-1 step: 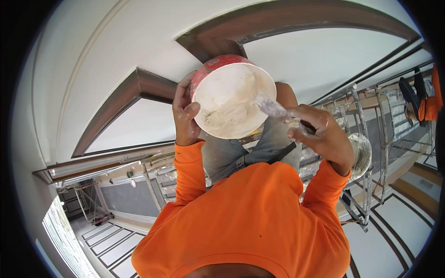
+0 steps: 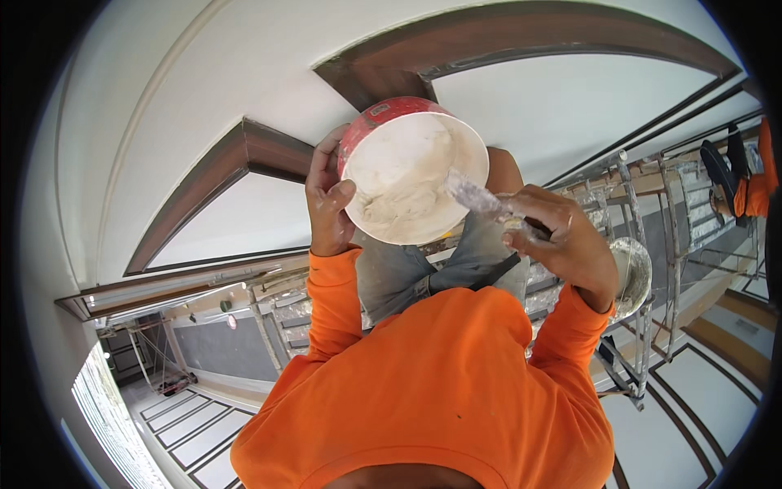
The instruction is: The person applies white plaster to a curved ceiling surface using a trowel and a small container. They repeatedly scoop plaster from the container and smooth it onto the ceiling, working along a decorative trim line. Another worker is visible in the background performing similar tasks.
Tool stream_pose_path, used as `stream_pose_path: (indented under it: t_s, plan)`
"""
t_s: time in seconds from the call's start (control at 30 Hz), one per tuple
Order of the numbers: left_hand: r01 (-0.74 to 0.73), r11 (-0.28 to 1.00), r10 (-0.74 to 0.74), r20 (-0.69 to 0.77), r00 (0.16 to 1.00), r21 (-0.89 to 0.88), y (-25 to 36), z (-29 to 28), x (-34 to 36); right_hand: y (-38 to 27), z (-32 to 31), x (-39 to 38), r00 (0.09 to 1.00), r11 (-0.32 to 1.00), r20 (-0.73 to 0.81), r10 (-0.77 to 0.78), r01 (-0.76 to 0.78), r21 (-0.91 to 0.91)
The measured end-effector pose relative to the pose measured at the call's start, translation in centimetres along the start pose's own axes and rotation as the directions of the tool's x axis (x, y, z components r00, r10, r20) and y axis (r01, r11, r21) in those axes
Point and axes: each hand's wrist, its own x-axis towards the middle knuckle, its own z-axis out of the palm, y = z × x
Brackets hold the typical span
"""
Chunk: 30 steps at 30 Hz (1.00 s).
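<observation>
A red bucket (image 2: 383, 112) with a white inside is tipped so its mouth faces me. Off-white putty (image 2: 399, 205) lies along its lower inner wall. My left hand (image 2: 327, 200) grips the bucket's left side, thumb over the rim and fingers behind the outer wall. In my right hand (image 2: 558, 236) is a putty-smeared putty knife (image 2: 472, 196), its handle mostly hidden by my closed fingers. The knife's coated blade reaches over the right rim into the bucket's mouth; whether it touches the putty I cannot tell.
A white wall with dark brown trim (image 2: 521, 37) rises ahead. Metal scaffolding (image 2: 631, 191) with splattered planks stands beneath and to my right. A smeared pail (image 2: 631, 277) sits beyond my right forearm. Another person's legs (image 2: 721, 175) show at the far right.
The right hand and putty knife have shifted very slightly left. Otherwise the bucket and left hand keep the same hold.
</observation>
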Motion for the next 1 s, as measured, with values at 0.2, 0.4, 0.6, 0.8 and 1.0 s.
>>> stream_pose_path:
  t_s: [0.2,0.4,0.6,0.8,1.0]
  plan:
    - [-0.037,0.998,0.036,0.025,0.999,0.05,-0.9,-0.1,0.8,-0.7,3.2,2.4,0.997,0.99,-0.037,-0.071,0.066,-0.121]
    - [-0.029,0.998,0.026,0.043,0.999,0.053,-1.4,0.9,1.0,-0.7,5.4,4.0,0.997,0.99,-0.007,-0.081,0.08,-0.117]
    - [-0.019,0.998,0.016,0.049,0.999,0.059,-2.0,1.2,1.3,-0.3,6.1,4.2,0.997,0.994,0.013,-0.076,0.076,-0.078]
    - [-0.005,0.997,0.002,0.037,0.999,0.071,-2.8,1.4,1.2,-0.6,5.3,4.2,0.988,0.988,0.011,-0.151,0.152,-0.004]
    - [-0.025,0.993,0.018,0.058,0.998,0.117,-3.7,0.4,1.0,-0.6,3.4,3.0,0.986,0.912,0.15,0.076,-0.13,0.388]
